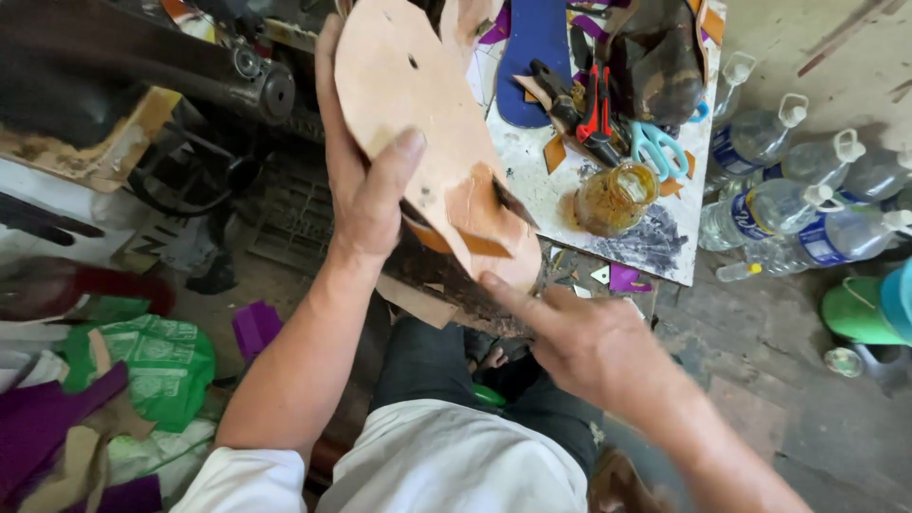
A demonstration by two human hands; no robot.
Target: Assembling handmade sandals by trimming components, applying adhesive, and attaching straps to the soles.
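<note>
Left hand: the left hand (366,190) is up in front of the person, fingers wrapped round the far edge of a tan shoe insole (418,114), thumb pressed flat across its face. A firm grip, closed on the piece.
Right hand: the right hand (584,347) comes in low from the right, fingers bunched and touching the insole's near end; whether it pinches the edge or just presses on it, I cannot tell.
Insole: held in mid-air, tilted, near end low over the person's lap, with a darker orange-brown patch (475,214) at that end.
Under it: a rough dark wooden block (446,285) sits just below the insole's near end.
Work board: a white, stained board (560,190) beyond the hands carries an amber glue jar (613,198), turquoise-handled scissors (655,147), red-handled pliers (597,114) and a blue sole (532,47).
Right side: clear plastic bottles (788,180) lie clustered on the floor.
Left side: a green bag (161,361) and purple scraps (47,418).
</note>
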